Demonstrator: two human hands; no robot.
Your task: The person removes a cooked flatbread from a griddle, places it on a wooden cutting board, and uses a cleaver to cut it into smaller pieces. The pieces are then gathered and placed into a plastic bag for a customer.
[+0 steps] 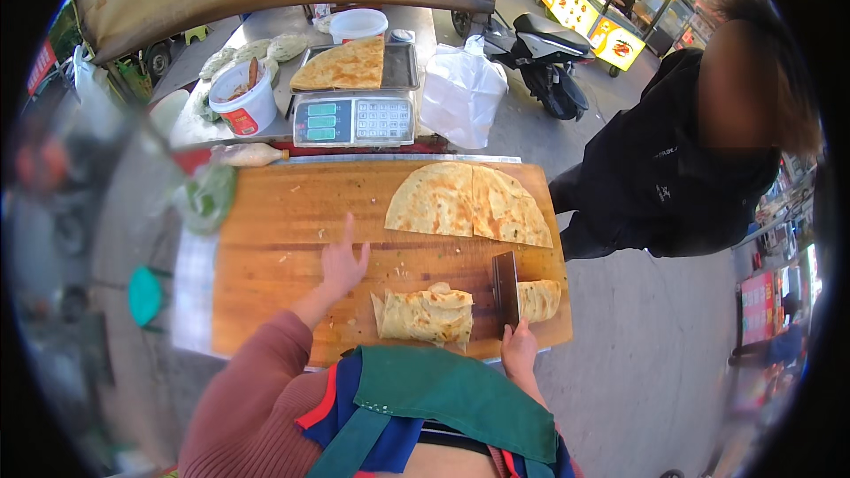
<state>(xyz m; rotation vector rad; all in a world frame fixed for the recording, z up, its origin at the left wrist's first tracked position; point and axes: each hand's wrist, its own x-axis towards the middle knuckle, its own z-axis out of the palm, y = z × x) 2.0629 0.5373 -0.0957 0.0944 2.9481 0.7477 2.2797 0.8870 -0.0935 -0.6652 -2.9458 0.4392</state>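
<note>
My left hand [343, 261] hangs over the left half of a wooden cutting board [285, 212], empty, index finger and thumb spread. My right hand [519, 345] grips a cleaver [507, 289] by its handle near the board's front edge. The upright blade stands between a folded flatbread piece [425, 315] on its left and a smaller rolled piece [539, 300] close on its right. Farther back on the board lies a half-round browned flatbread [438, 202], split by a straight cut. One more flatbread wedge [348, 66] rests on the tray of a digital scale [354, 121].
Behind the board are a white tub with a utensil [244, 103], another white tub [358, 24], a squeeze bottle [247, 154] and white plastic bags [463, 93]. A person in black [664, 159] stands at the board's right. A scooter [548, 56] is parked beyond.
</note>
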